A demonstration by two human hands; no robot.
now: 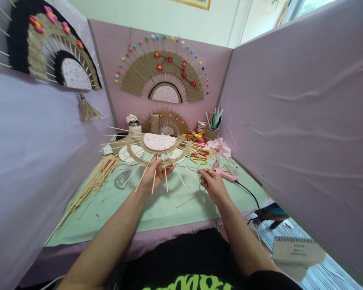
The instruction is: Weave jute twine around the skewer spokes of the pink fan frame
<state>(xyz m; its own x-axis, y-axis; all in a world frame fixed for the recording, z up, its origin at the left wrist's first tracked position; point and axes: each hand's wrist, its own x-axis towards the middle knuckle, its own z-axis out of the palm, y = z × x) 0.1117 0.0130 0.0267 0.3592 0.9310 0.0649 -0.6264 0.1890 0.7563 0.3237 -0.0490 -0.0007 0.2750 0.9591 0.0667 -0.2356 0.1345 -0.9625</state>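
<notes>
My left hand (159,171) grips a half-round fan frame (134,155) from below, its fingers closed round the sticks near the middle. Thin wooden sticks fan out from a pink dotted half-circle (159,141), and a band of tan twine runs across them. The frame is held above the table with its sticks pointing toward me and to the sides. To the right, my right hand (210,181) is closed in a pinch on a thin strand of twine (201,186), part of which hangs in a loop under the fingers.
A bundle of sticks (92,181) and a protractor (122,179) lie at left. At right are a pink glue gun (225,174) with a black cord, scissors (199,155) and a pot of tools (212,132). A twine spool (155,123) stands behind. Partitions enclose the table, with finished fans (133,82) hung on them.
</notes>
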